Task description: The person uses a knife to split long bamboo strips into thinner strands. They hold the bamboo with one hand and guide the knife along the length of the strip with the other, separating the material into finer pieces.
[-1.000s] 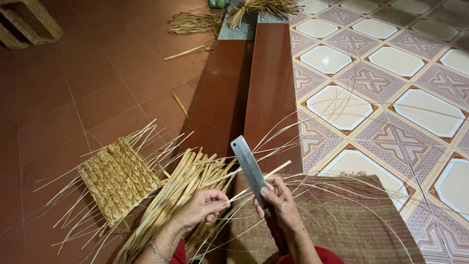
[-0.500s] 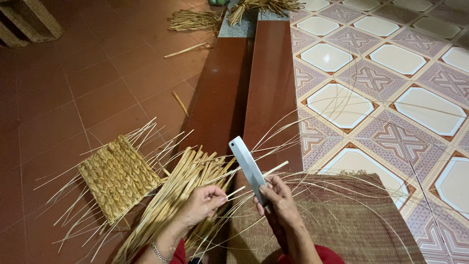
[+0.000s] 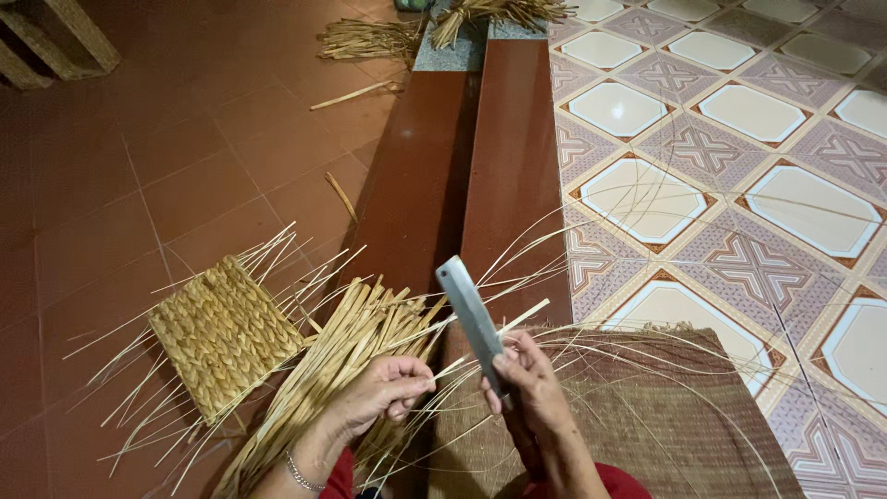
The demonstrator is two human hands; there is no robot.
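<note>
Right hand grips a flat metal blade pointing up-left; left hand pinches a thin straw strip

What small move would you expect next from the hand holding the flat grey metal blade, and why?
Probably a short draw of the flat grey metal blade along the pale straw strip. The right hand grips the blade upright, its edge against the strip, while the left hand pinches the strip's near end taut over the bundle of dried stalks.

Bare forearms, a thin silver chain bracelet at the left wrist, red clothing below.
</note>
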